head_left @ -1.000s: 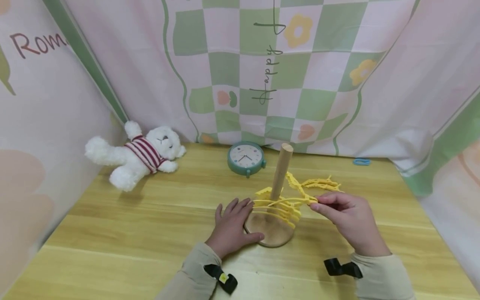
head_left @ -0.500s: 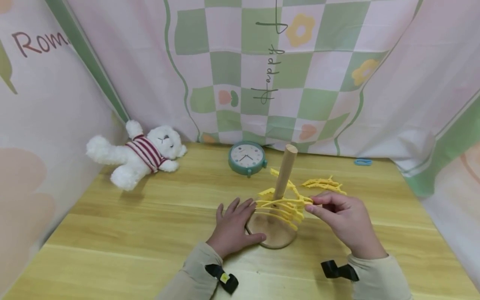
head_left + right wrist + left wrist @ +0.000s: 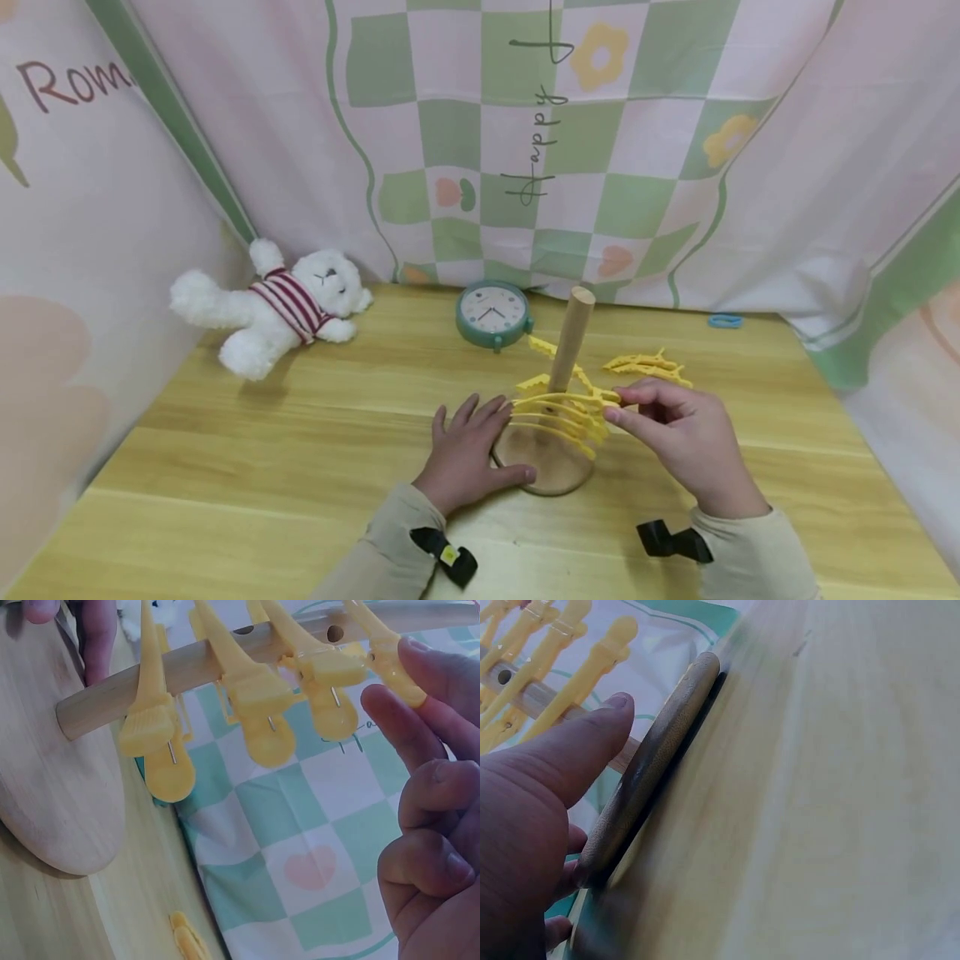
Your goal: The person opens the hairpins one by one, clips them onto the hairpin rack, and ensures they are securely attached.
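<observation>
A wooden stand has an upright round post point(image 3: 573, 333) on a disc base point(image 3: 551, 477). Several yellow hair clips point(image 3: 255, 694) are clipped along the post, one above another. My right hand point(image 3: 693, 442) pinches the handle end of the topmost hair clip point(image 3: 386, 652) between thumb and index finger. In the head view, that clip's jaws are spread about the post, though contact with the wood is hard to tell. My left hand point(image 3: 468, 467) rests against the base's left edge, fingers spread and thumb point(image 3: 604, 727) lying along the near side.
More yellow hair clips point(image 3: 648, 367) lie on the table behind my right hand. Toward the back are a green alarm clock point(image 3: 492, 312) and a small blue clip-like item point(image 3: 725, 321). A white teddy bear point(image 3: 285, 308) lies at the left. A patterned curtain point(image 3: 555, 150) hangs behind.
My right hand has moved left toward the post, bringing the pinched hair clip with it. The clip's jaws now reach past the post's left side. My left hand has stayed on the base.
</observation>
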Available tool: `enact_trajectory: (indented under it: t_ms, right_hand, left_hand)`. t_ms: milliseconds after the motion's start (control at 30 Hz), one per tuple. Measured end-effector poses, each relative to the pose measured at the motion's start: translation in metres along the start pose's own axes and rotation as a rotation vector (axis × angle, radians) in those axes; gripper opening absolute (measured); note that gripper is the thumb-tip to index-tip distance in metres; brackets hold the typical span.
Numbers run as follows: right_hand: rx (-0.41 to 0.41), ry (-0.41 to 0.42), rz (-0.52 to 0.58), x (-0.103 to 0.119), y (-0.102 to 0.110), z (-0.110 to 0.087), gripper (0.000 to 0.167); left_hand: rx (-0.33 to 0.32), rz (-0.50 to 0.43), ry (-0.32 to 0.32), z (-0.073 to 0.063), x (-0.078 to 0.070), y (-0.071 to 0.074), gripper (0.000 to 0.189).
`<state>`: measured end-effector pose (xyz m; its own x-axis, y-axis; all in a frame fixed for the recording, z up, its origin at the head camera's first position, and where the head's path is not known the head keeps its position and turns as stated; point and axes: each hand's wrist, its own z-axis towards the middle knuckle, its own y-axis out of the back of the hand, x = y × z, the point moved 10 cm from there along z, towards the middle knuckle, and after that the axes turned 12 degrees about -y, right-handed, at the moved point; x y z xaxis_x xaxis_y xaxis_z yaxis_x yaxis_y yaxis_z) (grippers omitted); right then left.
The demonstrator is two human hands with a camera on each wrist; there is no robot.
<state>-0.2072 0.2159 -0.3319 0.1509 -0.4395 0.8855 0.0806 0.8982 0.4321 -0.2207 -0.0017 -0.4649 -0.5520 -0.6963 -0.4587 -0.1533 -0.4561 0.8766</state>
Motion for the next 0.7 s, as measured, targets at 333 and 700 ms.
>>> enact_trajectory:
  t_ms: [333,700]
  right_hand:
    - [0.014,-0.012,-0.036,0.0007,-0.0028,0.0015,0.013]
    - [0.054,-0.042,-0.030,-0.0009,-0.0053,0.0017,0.019]
  left_hand:
    - [0.003,0.010,0.007,0.0006,0.0008,-0.0011,0.094]
    - [0.004,0.009,0.011,0.0008,-0.0008,0.0005,0.094]
